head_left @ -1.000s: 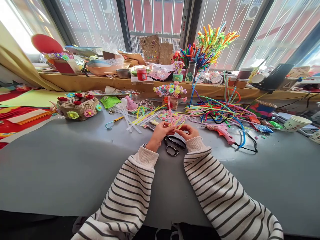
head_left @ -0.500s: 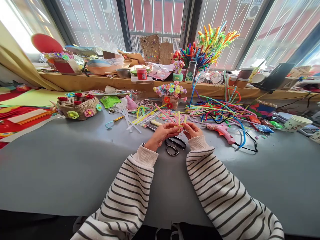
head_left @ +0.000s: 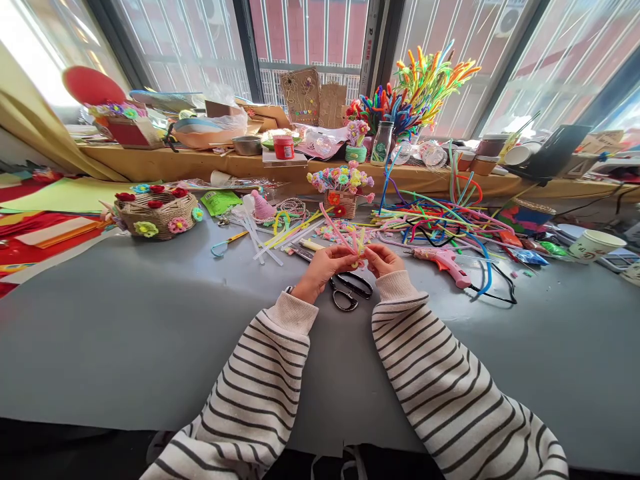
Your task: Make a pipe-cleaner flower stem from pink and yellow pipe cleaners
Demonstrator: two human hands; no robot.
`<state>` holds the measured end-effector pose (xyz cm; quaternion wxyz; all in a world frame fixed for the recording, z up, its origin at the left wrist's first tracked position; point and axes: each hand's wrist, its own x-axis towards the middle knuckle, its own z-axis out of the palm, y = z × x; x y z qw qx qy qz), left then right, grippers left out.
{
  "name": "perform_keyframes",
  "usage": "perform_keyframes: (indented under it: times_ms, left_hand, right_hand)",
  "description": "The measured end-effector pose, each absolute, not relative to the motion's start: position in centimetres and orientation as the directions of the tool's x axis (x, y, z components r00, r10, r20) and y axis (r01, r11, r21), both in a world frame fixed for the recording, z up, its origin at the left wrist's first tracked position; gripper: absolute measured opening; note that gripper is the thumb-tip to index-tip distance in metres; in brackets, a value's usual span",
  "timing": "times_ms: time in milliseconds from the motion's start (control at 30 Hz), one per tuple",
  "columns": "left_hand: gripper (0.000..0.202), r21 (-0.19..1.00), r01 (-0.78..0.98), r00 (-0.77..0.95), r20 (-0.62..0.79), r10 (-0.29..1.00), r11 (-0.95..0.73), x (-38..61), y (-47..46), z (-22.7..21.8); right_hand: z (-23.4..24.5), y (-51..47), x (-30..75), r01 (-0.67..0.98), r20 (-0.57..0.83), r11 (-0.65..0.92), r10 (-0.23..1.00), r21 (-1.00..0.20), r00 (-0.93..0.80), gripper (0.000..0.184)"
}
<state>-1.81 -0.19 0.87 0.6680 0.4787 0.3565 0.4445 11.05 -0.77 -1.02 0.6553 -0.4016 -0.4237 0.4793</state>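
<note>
Pink and yellow pipe cleaners [head_left: 356, 241], bent together into a small piece, are pinched between both hands over the table. My left hand [head_left: 320, 270] is closed on the piece from the left, a pink end sticking up past its fingers. From the right, my right hand [head_left: 383, 260] grips the same piece with thumb and fingertips. The exact finger contact is partly hidden. Black-handled scissors [head_left: 345, 299] lie just beneath the hands, their blades partly covered by the left hand. A pink glue gun [head_left: 447, 263] rests on the table to the right.
Loose pipe cleaners [head_left: 430, 217] pile up at the back right. Clear glue sticks [head_left: 261, 243] and a crochet hook [head_left: 227, 245] lie left. A woven basket [head_left: 155, 220] with flowers stands farther left; a flower box [head_left: 343, 202] stands behind the hands. A paper cup [head_left: 595, 245] stands right.
The hands have drawn slightly closer together. The pink end has shifted a little to the right, and the yellow ends now lean in closer to the pink ones. The tools on the table have stayed put.
</note>
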Motion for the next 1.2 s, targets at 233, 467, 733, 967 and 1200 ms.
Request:
perform_keyframes:
  times_ms: [233, 467, 733, 967, 1200]
  left_hand:
    - [0.023, 0.957, -0.250, 0.330, -0.062, 0.942, 0.151, -1.9, -0.3, 1.1]
    - [0.025, 0.932, -0.325, 0.339, -0.044, 0.940, 0.161, -1.9, -0.1, 0.8]
    - [0.032, 0.908, -0.360, 0.405, -0.055, 0.912, 0.214, -2.0, -0.1, 0.8]
    - [0.024, 0.901, -0.380, 0.391, -0.048, 0.919, 0.208, -1.9, 0.0, 0.8]
    - [0.025, 0.900, -0.385, 0.396, -0.036, 0.917, 0.202, -2.2, 0.2, 0.6]
  right_hand:
    - [-0.8, -1.3, 11.4, 0.264, 0.415, 0.359, 0.887, -0.895, 0.203, 0.020]
    - [0.0, -2.2, 11.4, 0.628, 0.667, 0.473, 0.738, -0.618, 0.101, 0.014]
    - [-0.2, -2.0, 11.8, 0.751, 0.722, 0.490, 0.692, -0.442, -0.027, 0.015]
    - [-0.3, -2.0, 11.9, 0.765, 0.724, 0.527, 0.680, -0.371, -0.117, 0.019]
    - [-0.5, -2.0, 11.2, 0.522, 0.573, 0.443, 0.811, -0.729, 0.113, 0.016]
